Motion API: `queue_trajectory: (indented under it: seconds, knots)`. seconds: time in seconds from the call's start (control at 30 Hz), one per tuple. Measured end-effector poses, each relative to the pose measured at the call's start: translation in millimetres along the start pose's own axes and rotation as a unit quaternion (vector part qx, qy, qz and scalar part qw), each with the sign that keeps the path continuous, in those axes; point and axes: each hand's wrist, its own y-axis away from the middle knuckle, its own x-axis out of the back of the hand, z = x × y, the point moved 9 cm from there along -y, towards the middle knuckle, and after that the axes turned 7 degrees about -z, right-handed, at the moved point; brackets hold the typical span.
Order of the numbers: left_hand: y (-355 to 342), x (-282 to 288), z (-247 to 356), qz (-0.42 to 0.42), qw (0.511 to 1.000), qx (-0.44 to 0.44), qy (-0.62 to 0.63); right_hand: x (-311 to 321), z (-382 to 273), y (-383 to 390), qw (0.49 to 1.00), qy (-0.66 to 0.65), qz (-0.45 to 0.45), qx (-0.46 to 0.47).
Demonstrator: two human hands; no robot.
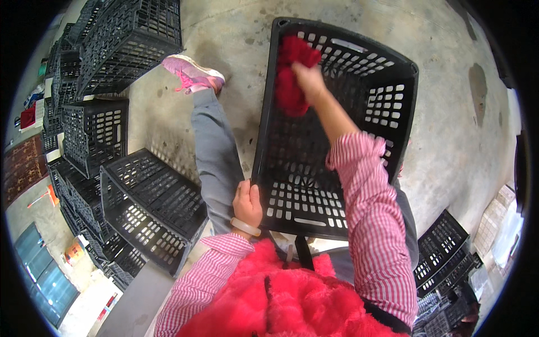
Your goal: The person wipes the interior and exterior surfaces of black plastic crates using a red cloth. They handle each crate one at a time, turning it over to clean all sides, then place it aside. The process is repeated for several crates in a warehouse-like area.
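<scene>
A black plastic crate [303,222] with slotted walls stands between my legs, its open side up toward me. My left hand [247,203] is closed on the crate's near left rim, thumb lying along the edge. Inside the crate, my right hand [310,82] grips a dark red cloth [291,90] and presses it against the far left wall. The cloth is bunched and slightly blurred, and it hides part of that wall. Most of the right hand's fingers are buried in the cloth.
Several black crates [132,48] are piled at the left, with one tilted crate [151,205] close to my left leg. More crates [441,250] sit at the lower right. Around them is a stained concrete floor [449,140]. My left foot wears a pink shoe [193,72].
</scene>
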Motion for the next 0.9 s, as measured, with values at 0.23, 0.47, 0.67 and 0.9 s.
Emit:
queue_trajectory:
  seconds: [0.23, 0.47, 0.67, 0.9]
  knots:
    - [-2, 0, 1, 0.022, 0.999, -0.030, -0.009, -69, 103, 233, 0.919, 0.297, -0.258, -0.024]
    - [-1, 0, -7, 0.009, 1.000, 0.007, 0.014, -37, 32, 135, 0.954, -0.079, -0.198, -0.210]
    - [-2, 1, -3, -0.010, 1.000, 0.013, 0.017, -14, -110, 20, 0.999, 0.003, 0.019, 0.031]
    - [0, 0, -7, 0.005, 1.000, 0.012, 0.015, -40, 6, 129, 0.862, 0.442, -0.212, 0.127]
